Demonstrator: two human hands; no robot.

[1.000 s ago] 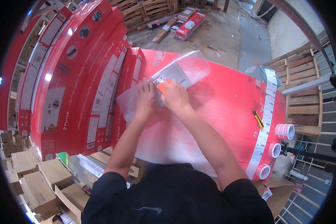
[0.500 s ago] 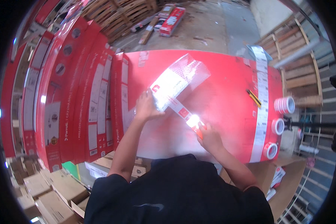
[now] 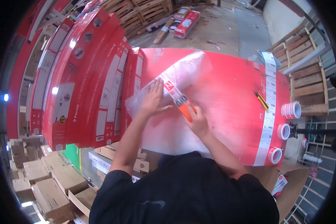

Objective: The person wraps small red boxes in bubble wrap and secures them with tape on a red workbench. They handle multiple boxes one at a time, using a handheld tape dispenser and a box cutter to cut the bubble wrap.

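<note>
A bubble-wrapped package (image 3: 186, 69) lies slantwise on the red tabletop (image 3: 224, 97), its loose far end spread out. My left hand (image 3: 154, 98) rests on its near part, fingers stretched out and thumb apart. A strip of white tape with red print (image 3: 170, 88) runs across the wrap to an orange tape dispenser (image 3: 184, 110). My right hand (image 3: 197, 121) is closed round the dispenser's handle, close to the package's edge. What is inside the wrap is hard to make out.
Tall red cartons (image 3: 86, 82) stand along the left. At the right lie a yellow-black utility knife (image 3: 261, 100), a white label strip (image 3: 268, 112) and three tape rolls (image 3: 283, 131). An open cardboard box (image 3: 293, 186) stands lower right; brown cartons (image 3: 50, 194) sit lower left.
My right hand has brought the dispenser up and left, closer to the package, and the free stretch of tape is shorter. The package looks rolled over, its white printed face now hidden.
</note>
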